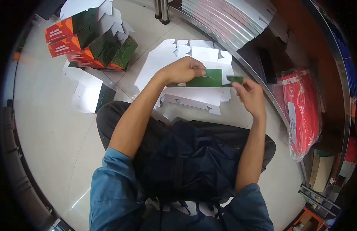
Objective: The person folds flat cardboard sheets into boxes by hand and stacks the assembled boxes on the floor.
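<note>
My left hand (183, 70) pinches the top edge of a flat cardboard box blank at its green panel (209, 79). To its right, my right hand (250, 95) grips a small green end flap (235, 79) between thumb and fingers; the flap is smeared by motion. Beneath both hands lie flat white box blanks (153, 68) with cut tabs, stacked on the floor. Part of the held blank is hidden behind my left hand.
Folded red and green boxes (90, 42) are piled at the upper left, with an open white carton (86, 92) below them. A metal shelf (224, 36) holding stacked sheets stands at the upper right. A red plastic-wrapped pack (300, 111) lies on the right. My crossed legs are in front.
</note>
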`<state>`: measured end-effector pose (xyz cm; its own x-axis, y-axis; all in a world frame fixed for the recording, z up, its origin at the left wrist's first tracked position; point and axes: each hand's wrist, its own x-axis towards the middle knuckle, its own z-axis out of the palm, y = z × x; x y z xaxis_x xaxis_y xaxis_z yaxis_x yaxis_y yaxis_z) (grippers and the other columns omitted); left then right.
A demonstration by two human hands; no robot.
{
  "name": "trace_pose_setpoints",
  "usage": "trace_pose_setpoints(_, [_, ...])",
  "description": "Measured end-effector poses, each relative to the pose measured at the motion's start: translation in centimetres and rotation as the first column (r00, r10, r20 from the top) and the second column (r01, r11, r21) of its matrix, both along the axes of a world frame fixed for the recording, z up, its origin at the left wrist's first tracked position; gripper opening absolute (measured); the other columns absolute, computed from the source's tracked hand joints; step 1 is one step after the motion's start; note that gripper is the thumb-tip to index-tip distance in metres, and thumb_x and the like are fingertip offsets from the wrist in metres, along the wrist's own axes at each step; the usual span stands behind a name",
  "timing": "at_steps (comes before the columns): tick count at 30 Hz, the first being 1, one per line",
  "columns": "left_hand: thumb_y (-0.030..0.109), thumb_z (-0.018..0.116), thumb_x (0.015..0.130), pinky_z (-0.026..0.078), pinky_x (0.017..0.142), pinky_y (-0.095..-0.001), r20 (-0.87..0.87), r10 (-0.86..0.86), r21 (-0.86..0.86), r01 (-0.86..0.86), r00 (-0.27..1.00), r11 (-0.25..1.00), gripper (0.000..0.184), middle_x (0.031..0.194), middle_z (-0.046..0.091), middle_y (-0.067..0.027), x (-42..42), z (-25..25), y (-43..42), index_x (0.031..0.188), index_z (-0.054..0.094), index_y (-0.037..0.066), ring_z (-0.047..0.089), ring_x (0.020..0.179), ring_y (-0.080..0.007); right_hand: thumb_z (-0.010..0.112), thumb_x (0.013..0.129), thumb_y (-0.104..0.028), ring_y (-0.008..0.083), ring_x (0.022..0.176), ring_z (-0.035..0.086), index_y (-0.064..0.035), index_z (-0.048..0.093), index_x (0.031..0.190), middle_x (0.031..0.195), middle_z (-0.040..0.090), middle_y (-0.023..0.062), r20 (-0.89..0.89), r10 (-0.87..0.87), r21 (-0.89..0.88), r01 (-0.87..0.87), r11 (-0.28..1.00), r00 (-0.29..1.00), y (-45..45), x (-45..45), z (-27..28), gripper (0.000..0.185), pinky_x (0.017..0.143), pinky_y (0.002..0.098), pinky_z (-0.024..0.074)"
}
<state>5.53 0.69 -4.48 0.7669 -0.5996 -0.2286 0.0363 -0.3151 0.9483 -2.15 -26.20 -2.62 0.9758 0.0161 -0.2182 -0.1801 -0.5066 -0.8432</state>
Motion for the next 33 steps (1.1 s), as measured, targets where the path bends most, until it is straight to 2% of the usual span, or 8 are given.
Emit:
trace_pose_setpoints(2, [0.015, 0.059, 0.091, 0.05, 0.075, -0.0344, 0.056, -0.04, 0.06, 0.037, 0.998, 0.998, 0.025, 0.087, 0.07, -0.0159, -0.4, 1.3, -0.1, 0.106, 0.07, -0.002, 0.064, 0.08, -0.0218, 0.075, 0.082, -0.011, 0.0141, 0.07, 0.058, -0.0027, 0.069, 0.112, 0.098, 0.064, 0.0092, 0.072, -0.172, 0.228, 0.151, 0.962, 0.983, 3.1, 0.5, -1.5, 0.032, 0.064, 0.028, 0.0481])
trace_pose_setpoints(4, [0.018, 0.058, 0.094, 0.047, 0.075, -0.033, 0.09, -0.078, 0.121, 0.067, 0.993, 0.99, 0.025, 0.086, 0.069, -0.011, -0.7, 1.7, -0.2, 0.106, 0.069, -0.002, 0.058, 0.08, -0.0139, 0.074, 0.083, -0.008, 0.0141, 0.069, 0.057, -0.0031, 0.069, 0.112, 0.094, 0.061, 0.0083, 0.369, -0.05, 0.026, 0.044, 0.999, 0.928, 5.2, 0.3, -1.5, 0.03, 0.062, 0.028, 0.0473])
trace_pose_setpoints(6, [0.018, 0.059, 0.093, 0.048, 0.076, -0.0339, 0.152, -0.079, 0.163, 0.054, 0.985, 0.985, 0.025, 0.087, 0.069, -0.0113, -0.9, 1.4, -0.3, 0.105, 0.069, -0.002, 0.058, 0.08, -0.0153, 0.072, 0.084, -0.004, 0.0168, 0.067, 0.057, -0.0028, 0.069, 0.114, 0.094, 0.056, 0.0089, 0.538, 0.103, -0.164, -0.016, 0.986, 0.836, 6.2, -0.1, -1.5, 0.03, 0.063, 0.03, 0.0482])
trace_pose_setpoints(19, [0.011, 0.056, 0.093, 0.047, 0.076, -0.0297, 0.003, -0.146, -0.055, 0.146, 0.989, 0.988, 0.024, 0.088, 0.069, -0.0078, -1.3, 0.4, -0.4, 0.106, 0.071, -0.001, 0.057, 0.081, -0.0148, 0.067, 0.083, 0.005, 0.0191, 0.076, 0.061, -0.0039, 0.066, 0.121, 0.116, 0.053, 0.0129, 0.441, 0.33, -0.183, -0.276, 0.943, 0.835, 5.3, 0.1, -0.6, 0.039, 0.072, 0.0292, 0.0524])
trace_pose_setpoints(24, [0.013, 0.057, 0.091, 0.047, 0.074, -0.0258, -0.036, 0.005, -0.241, -0.014, 0.999, 0.97, 0.026, 0.09, 0.069, -0.0065, -1.0, 3.3, -0.5, 0.108, 0.071, -0.001, 0.058, 0.08, -0.0114, 0.071, 0.08, 0.005, 0.0237, 0.092, 0.063, -0.0002, 0.062, 0.123, 0.123, 0.05, 0.017, 0.706, -0.049, 0.009, 0.06, 0.998, 0.707, 7.5, -0.2, 0.3, 0.044, 0.077, 0.0311, 0.0531])
trace_pose_setpoints(27, [0.012, 0.062, 0.089, 0.048, 0.071, -0.0243, 0.069, 0.041, -0.242, -0.023, 0.997, 0.97, 0.024, 0.089, 0.069, -0.0056, -1.2, 6.6, -0.5, 0.107, 0.071, -0.001, 0.059, 0.078, -0.0097, 0.075, 0.078, 0.003, 0.0282, 0.101, 0.059, 0.0018, 0.063, 0.114, 0.126, 0.048, 0.0179, 0.844, 0.084, -0.16, 0.1, 0.982, 0.53, 8.6, -0.5, -0.2, 0.039, 0.081, 0.0352, 0.0534])
trace_pose_setpoints(30, [0.01, 0.068, 0.087, 0.049, 0.066, -0.0252, 0.268, 0.178, -0.178, -0.133, 0.947, 0.975, 0.022, 0.09, 0.071, -0.0062, -1.2, 6.7, -0.7, 0.106, 0.069, -0.003, 0.062, 0.075, -0.0099, 0.076, 0.078, 0.0, 0.0349, 0.12, 0.051, 0.0009, 0.058, 0.116, 0.133, 0.045, 0.021, 0.85, 0.083, -0.096, -0.001, 0.995, 0.52, 9.7, -1.0, -0.6, 0.042, 0.096, 0.0422, 0.0493])
trace_pose_setpoints(33, [0.01, 0.068, 0.09, 0.05, 0.063, -0.0247, 0.026, 0.504, -0.589, -0.394, 0.863, 0.706, 0.025, 0.091, 0.072, -0.0101, -0.3, 6.6, -1.2, 0.109, 0.062, -0.005, 0.064, 0.075, -0.0105, 0.082, 0.073, -0.01, 0.0409, 0.128, 0.045, -0.0034, 0.056, 0.121, 0.139, 0.041, 0.025, 0.836, 0.168, -0.122, -0.122, 0.985, 0.523, 10.4, -1.7, -0.2, 0.055, 0.102, 0.0483, 0.0451])
